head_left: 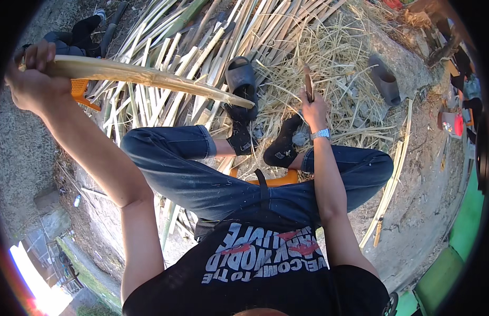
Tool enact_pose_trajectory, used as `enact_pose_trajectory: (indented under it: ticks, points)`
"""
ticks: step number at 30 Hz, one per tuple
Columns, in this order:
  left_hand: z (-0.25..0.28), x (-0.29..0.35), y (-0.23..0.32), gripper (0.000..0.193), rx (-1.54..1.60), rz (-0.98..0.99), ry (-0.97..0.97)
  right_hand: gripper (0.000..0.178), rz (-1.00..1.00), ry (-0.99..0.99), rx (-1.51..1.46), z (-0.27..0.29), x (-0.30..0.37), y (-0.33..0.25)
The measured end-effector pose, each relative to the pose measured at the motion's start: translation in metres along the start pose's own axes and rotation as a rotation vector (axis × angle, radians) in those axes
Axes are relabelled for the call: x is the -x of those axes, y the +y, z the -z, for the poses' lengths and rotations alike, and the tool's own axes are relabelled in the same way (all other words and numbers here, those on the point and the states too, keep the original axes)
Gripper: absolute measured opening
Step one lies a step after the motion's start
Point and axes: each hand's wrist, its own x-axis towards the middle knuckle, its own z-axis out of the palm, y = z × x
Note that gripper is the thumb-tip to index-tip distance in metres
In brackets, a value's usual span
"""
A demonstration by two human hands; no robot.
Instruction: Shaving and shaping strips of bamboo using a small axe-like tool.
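Observation:
My left hand [36,79], raised at the far left, is closed around the thick end of a long, pale split bamboo strip [144,77]. The strip slants across in front of my knees, and its thin tip ends over a dark slipper [240,79]. My right hand [314,111], with a metal watch on its wrist, is above my right foot. It grips what looks like a knife [309,84], its narrow brownish blade pointing away from me; the handle is mostly hidden by my fingers. Strip and knife are apart.
Split bamboo strips [194,55] lie heaped ahead, beside a mound of shavings [336,58]. Another slipper [384,80] rests at the right. I sit on an orange stool [284,179]. Another person's leg [70,39] shows at upper left, near an orange plastic seat [82,95].

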Motion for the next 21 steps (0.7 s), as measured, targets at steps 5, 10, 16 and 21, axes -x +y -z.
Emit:
enact_pose_trajectory:
  ticks: [5, 10, 16, 21]
  points:
    - [-0.030, 0.025, 0.013, 0.038, 0.079, -0.036, 0.056, 0.069, -0.288, -0.395, -0.404, 0.008, 0.048, -0.062]
    - [-0.053, 0.049, 0.036, 0.046, 0.161, -0.071, 0.107, 0.061, -0.286, -0.536, -0.798, 0.021, 0.103, -0.111]
    - [-0.080, 0.074, 0.054, 0.047, 0.164, -0.087, 0.110, 0.053, -0.024, -0.322, -0.825, 0.014, 0.129, -0.138]
    - [-0.059, 0.061, 0.037, 0.048, 0.446, -0.032, -0.305, 0.066, -0.048, -0.441, -0.409, -0.017, 0.127, -0.100]
